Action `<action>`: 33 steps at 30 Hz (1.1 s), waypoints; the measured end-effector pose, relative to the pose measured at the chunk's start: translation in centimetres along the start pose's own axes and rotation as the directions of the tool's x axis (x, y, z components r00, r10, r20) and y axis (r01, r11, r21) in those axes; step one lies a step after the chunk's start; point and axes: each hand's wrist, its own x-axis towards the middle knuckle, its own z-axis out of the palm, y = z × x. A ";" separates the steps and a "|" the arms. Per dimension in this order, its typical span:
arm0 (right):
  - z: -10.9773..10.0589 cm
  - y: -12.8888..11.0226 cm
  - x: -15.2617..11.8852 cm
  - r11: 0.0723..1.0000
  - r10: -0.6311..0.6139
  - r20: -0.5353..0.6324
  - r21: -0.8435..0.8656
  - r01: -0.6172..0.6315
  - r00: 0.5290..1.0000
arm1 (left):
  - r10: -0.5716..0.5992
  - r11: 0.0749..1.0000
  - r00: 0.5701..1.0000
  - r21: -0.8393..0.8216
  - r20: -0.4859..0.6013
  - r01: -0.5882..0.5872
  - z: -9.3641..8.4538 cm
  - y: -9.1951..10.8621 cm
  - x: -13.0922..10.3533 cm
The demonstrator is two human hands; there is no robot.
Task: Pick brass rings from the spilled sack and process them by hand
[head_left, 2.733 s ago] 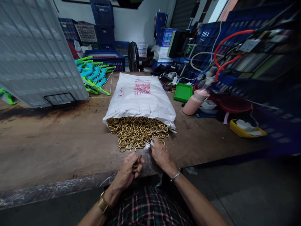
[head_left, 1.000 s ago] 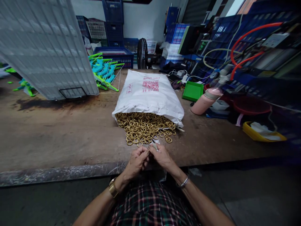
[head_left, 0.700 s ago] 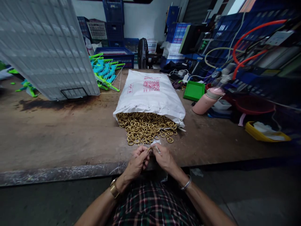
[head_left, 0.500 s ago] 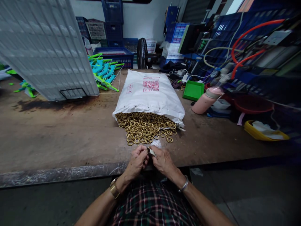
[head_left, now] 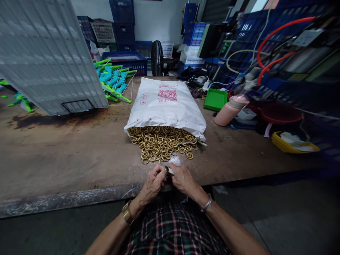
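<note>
My left hand (head_left: 153,180) is closed, pinching a gold-coloured ring (head_left: 166,169) between thumb and fingers at the table's front edge. Close beside it, my right hand (head_left: 183,179) is closed round a small flat, pale tool (head_left: 171,171) that looks like a short blade, its end against or very near the ring. The rest of that tool is hidden in my fingers. Just beyond my hands lies a heap of gold rings (head_left: 159,143), spilling from the mouth of a white woven sack (head_left: 170,109) with red print.
A tall whitish ribbed panel (head_left: 58,63) stands at left, beside blue and green plastic toy bows (head_left: 114,79). On the right are a green tray (head_left: 215,100), a pink bottle (head_left: 230,112) and a yellow tray (head_left: 294,148). Behind the table stands a black fan (head_left: 157,58).
The whole view has shifted slightly left. Both hands stay together at the table edge, and the ring between my left fingers shows more clearly beside the pale tool.
</note>
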 end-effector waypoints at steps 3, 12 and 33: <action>-0.3 1.0 0.3 0.994 0.098 -0.057 -0.043 -0.101 0.994 | -0.055 0.996 0.991 -0.061 0.122 0.062 0.5 1.2 -0.7; -2.4 6.2 0.6 0.903 0.408 -0.399 0.044 -0.428 0.821 | -0.179 0.866 0.977 -0.453 0.116 0.213 0.2 1.1 0.3; 0.3 2.3 3.2 0.517 0.419 -0.050 0.834 -0.193 0.907 | -0.147 0.960 0.981 -0.257 -0.126 0.111 -0.5 0.4 1.8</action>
